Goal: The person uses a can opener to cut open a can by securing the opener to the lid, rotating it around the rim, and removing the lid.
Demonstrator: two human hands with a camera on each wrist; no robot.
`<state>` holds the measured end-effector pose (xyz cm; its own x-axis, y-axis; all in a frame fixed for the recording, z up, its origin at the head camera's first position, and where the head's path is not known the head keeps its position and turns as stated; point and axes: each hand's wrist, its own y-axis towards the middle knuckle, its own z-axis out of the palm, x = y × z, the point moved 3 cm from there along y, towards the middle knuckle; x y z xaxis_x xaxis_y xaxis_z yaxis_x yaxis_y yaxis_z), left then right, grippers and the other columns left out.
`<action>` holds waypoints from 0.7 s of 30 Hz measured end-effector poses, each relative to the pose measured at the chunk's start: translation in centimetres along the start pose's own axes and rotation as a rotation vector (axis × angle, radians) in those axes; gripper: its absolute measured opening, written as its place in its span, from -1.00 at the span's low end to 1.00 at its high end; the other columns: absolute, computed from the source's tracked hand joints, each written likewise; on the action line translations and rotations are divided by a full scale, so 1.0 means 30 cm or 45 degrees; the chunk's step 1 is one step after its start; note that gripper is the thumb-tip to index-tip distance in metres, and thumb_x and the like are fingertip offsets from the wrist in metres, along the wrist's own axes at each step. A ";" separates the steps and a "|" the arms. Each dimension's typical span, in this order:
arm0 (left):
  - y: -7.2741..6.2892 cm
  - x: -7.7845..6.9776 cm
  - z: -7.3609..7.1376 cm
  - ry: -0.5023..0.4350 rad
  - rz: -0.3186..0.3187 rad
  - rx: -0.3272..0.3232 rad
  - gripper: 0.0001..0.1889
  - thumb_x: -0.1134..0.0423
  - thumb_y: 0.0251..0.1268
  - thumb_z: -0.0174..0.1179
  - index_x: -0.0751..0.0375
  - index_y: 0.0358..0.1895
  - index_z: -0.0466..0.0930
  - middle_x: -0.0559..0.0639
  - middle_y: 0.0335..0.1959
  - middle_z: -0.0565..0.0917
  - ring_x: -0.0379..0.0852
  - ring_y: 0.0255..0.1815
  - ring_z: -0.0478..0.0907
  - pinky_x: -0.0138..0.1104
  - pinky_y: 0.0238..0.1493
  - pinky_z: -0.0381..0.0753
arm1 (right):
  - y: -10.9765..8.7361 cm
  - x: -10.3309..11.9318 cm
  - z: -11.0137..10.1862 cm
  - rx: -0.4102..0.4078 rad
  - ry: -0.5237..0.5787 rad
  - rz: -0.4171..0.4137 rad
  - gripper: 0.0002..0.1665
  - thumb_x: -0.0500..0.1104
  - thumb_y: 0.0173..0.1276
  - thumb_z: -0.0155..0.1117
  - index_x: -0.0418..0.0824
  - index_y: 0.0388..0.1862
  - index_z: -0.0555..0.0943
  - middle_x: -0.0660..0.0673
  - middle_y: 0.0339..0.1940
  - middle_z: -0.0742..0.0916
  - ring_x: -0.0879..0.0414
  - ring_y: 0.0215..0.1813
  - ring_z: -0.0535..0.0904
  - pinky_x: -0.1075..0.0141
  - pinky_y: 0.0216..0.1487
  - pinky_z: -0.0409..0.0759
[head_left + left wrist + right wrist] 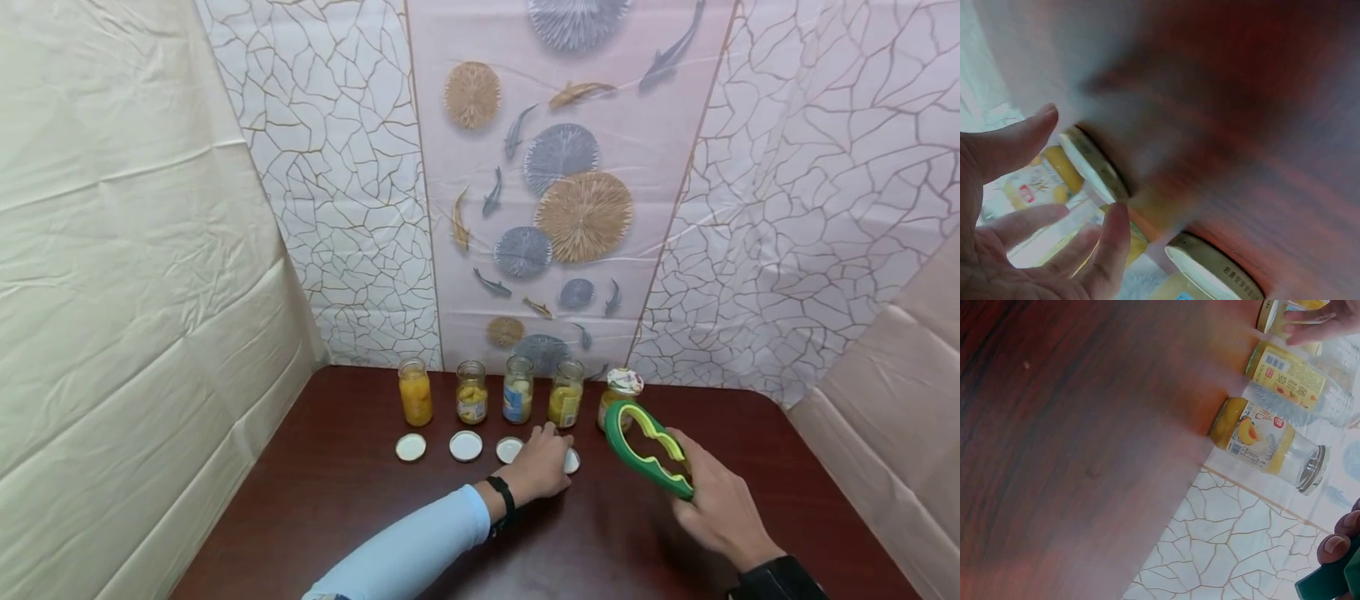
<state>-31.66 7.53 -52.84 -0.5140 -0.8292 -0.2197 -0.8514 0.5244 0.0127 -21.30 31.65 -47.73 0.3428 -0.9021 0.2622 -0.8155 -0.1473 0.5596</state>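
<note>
My left hand is low over the table, fingers relaxed and apart, beside a jar lid lying white side up. In the left wrist view a fingertip overlaps the edge of that lid. My right hand grips a green jar opener with a scalloped, lighter inner edge, raised above the table. Behind the opener stands a fruit jar with its lid on. Left of it is an uncapped jar of yellow fruit, just beyond my left hand.
More uncapped glass jars stand in the back row: one of orange fruit, one of yellow pieces, one with a blue label. Loose lids lie before them on the dark red table. Patterned cloth hangs behind.
</note>
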 end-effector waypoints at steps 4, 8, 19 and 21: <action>-0.107 -0.006 -0.057 -0.110 0.032 -0.069 -0.32 -0.01 0.35 0.50 0.06 0.49 0.56 0.08 0.31 0.60 0.01 0.24 0.55 -0.30 0.18 0.66 | 0.001 0.005 -0.002 0.011 -0.015 -0.003 0.03 -0.35 -0.02 0.44 -0.24 0.56 0.41 -0.31 0.15 0.76 -0.14 -0.03 0.71 0.05 -0.34 0.55; -0.213 0.003 -0.083 -0.198 0.040 -0.103 -0.33 -0.06 0.37 0.49 0.04 0.48 0.57 0.03 0.33 0.60 -0.03 0.28 0.57 -0.28 0.22 0.67 | -0.002 0.005 -0.006 0.077 -0.047 0.035 0.14 -0.27 0.07 0.46 -0.16 0.69 0.26 -0.32 0.13 0.73 -0.18 0.04 0.69 0.00 -0.34 0.59; -0.408 0.039 -0.117 -0.690 -0.046 -0.074 -0.37 -0.02 0.33 0.52 0.10 0.41 0.64 0.05 0.23 0.64 0.04 0.19 0.63 -0.18 0.07 0.69 | 0.002 -0.006 -0.003 0.290 -0.070 0.140 0.24 -0.16 0.26 0.44 -0.10 0.80 -0.04 -0.24 0.03 0.63 -0.01 -0.10 0.49 0.23 -0.36 0.40; -0.429 0.042 -0.119 -0.721 -0.050 -0.082 -0.38 -0.02 0.33 0.52 0.09 0.41 0.64 0.05 0.24 0.63 0.08 0.21 0.63 -0.17 0.09 0.69 | 0.000 -0.003 -0.001 0.301 -0.077 0.146 0.25 -0.14 0.27 0.44 -0.12 0.81 -0.06 -0.23 0.02 0.61 0.00 -0.12 0.47 0.24 -0.36 0.39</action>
<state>-21.74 -0.95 -49.80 -0.3606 -0.6055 -0.7095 -0.8825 0.4677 0.0494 -21.30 31.74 -47.72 0.2193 -0.9399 0.2618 -0.9361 -0.1271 0.3280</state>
